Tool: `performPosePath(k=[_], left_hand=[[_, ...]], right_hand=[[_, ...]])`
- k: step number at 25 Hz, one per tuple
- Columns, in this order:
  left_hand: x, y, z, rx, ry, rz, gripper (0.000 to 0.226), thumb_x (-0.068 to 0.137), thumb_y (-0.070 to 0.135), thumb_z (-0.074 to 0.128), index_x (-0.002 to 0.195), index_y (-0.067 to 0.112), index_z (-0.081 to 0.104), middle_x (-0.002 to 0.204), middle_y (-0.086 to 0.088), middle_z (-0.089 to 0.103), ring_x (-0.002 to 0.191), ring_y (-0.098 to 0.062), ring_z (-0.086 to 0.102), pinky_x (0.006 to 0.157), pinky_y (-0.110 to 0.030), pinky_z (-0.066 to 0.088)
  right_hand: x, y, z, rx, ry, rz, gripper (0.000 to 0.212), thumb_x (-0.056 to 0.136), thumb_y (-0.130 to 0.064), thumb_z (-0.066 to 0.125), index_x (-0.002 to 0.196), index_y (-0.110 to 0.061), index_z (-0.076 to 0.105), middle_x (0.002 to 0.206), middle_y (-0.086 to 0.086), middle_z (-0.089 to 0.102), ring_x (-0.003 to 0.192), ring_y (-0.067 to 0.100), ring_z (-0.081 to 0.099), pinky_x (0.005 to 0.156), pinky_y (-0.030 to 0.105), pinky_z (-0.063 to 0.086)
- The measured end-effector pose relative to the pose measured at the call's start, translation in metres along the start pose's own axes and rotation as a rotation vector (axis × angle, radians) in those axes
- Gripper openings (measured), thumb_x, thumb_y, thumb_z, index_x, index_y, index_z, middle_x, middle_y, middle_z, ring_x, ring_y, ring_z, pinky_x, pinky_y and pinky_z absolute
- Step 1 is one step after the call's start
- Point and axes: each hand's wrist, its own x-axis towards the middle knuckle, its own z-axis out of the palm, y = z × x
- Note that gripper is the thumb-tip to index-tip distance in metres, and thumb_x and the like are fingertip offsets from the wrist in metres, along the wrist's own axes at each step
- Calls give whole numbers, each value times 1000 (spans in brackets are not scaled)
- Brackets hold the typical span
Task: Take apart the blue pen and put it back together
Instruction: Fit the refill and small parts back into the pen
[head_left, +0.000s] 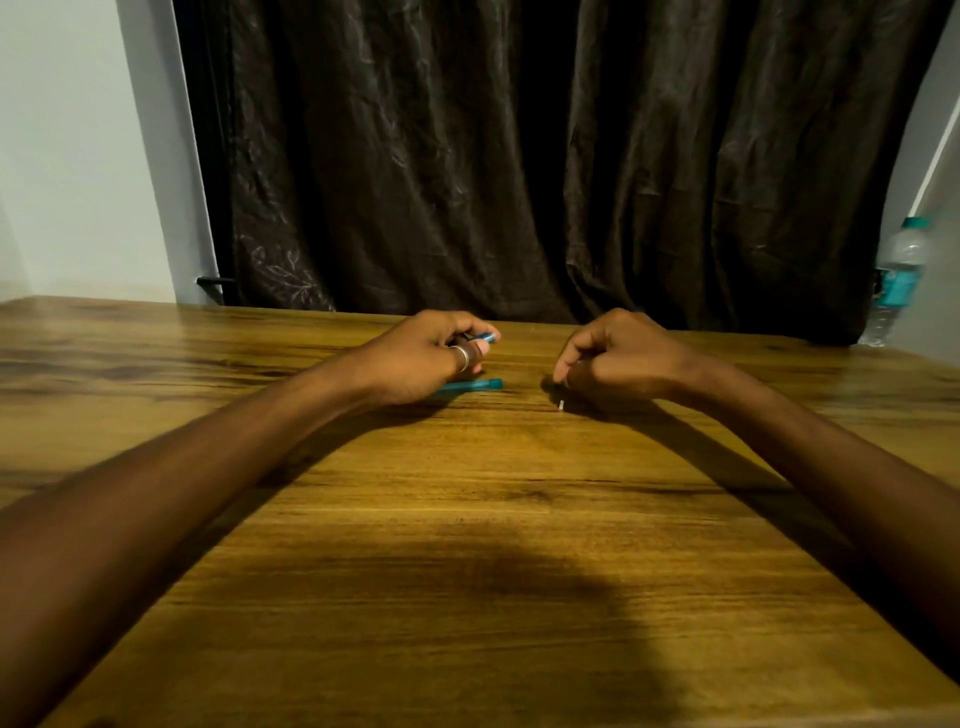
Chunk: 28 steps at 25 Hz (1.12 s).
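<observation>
wooden table (467, 519) near half bare; left hand (426, 358) grips blue pen part (485, 338); right hand (618, 358) clenched.

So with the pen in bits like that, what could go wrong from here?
The tiny pale part by the right hand could be knocked across the wooden table and lost. The loose blue plastic tube, half under the left hand, may roll when that hand lifts.

We see a translucent blue plastic pen tube (475, 385) lying flat on the wooden table (467, 519) toward its far edge; another small blue pen piece (487, 338) sits raised behind it.
</observation>
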Motion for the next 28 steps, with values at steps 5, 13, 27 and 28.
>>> performPosePath(k=[5, 13, 27, 28], left_hand=[[-1, 2, 1, 10, -9, 7, 31, 100, 23, 55, 130, 24, 63, 117, 5, 68, 109, -7, 63, 102, -28, 47], [-9, 14, 3, -16, -60, 11, 32, 100, 19, 57, 131, 17, 64, 95, 7, 66, 78, -4, 59, 60, -6, 45], [-11, 17, 8, -276, -100, -83, 19, 98, 15, 60, 111, 27, 67, 88, -11, 68, 69, -12, 62, 55, -23, 53], [-11, 17, 8, -279, -96, -87, 18, 98, 15, 60, 111, 26, 68, 88, -10, 68, 66, -11, 62, 54, -23, 52]], right_hand=[[-1, 2, 2, 35, -125, -10, 9, 80, -11, 75, 82, -18, 81, 81, 1, 80, 77, 21, 74, 70, 30, 59], [1, -7, 8, 500, 67, 10, 16, 81, 7, 72, 89, -7, 74, 80, 15, 73, 66, 12, 65, 58, 20, 50], [0, -15, 19, 893, 38, -2, 19, 84, 5, 72, 95, -9, 68, 80, 6, 74, 71, 9, 73, 59, 21, 54], [0, -15, 20, 879, 39, -6, 19, 84, 5, 72, 96, -9, 67, 79, 5, 74, 71, 10, 72, 58, 21, 54]])
